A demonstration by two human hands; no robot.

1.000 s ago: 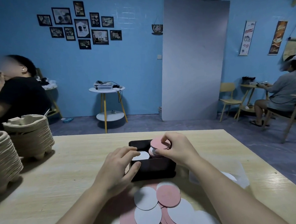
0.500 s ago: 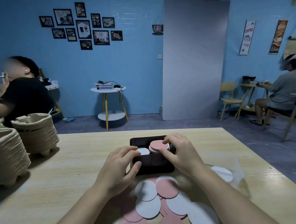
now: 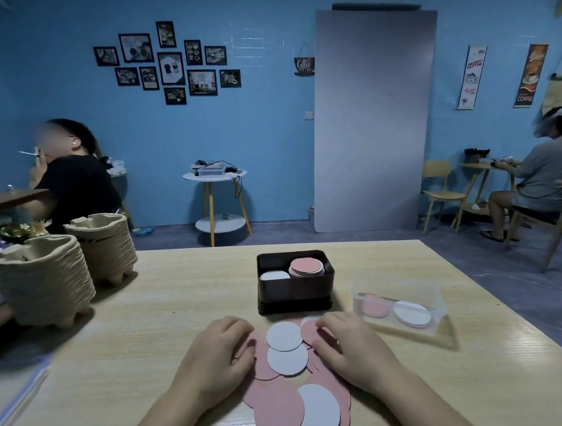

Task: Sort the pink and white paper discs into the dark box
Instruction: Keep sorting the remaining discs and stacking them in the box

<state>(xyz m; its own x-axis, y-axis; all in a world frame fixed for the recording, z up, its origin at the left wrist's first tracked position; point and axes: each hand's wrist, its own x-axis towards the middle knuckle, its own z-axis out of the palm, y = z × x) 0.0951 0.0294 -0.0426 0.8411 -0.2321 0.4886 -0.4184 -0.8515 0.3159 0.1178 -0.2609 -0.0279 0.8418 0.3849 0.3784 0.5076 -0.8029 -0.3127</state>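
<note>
1. Where the loose discs (image 3: pixel 284 336) overlap on the wooden table (image 3: pixel 148 317), the left hand (image 3: pixel 215 349) and right hand (image 3: pixel 348 346) flank them, fingers curled onto pink ones; whether either grasps one cannot be told.
2. Dark box (image 3: pixel 295 293), just beyond: rectangular, round-cornered, holding a white stack (image 3: pixel 274 275) left and a pink stack (image 3: pixel 306 266) right.
3. Discs: flat matte circles.

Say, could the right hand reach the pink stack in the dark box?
Probably yes. The right hand rests on the loose discs just in front of the dark box; its top is open and the pink stack sits at the rim, nothing between.
</note>
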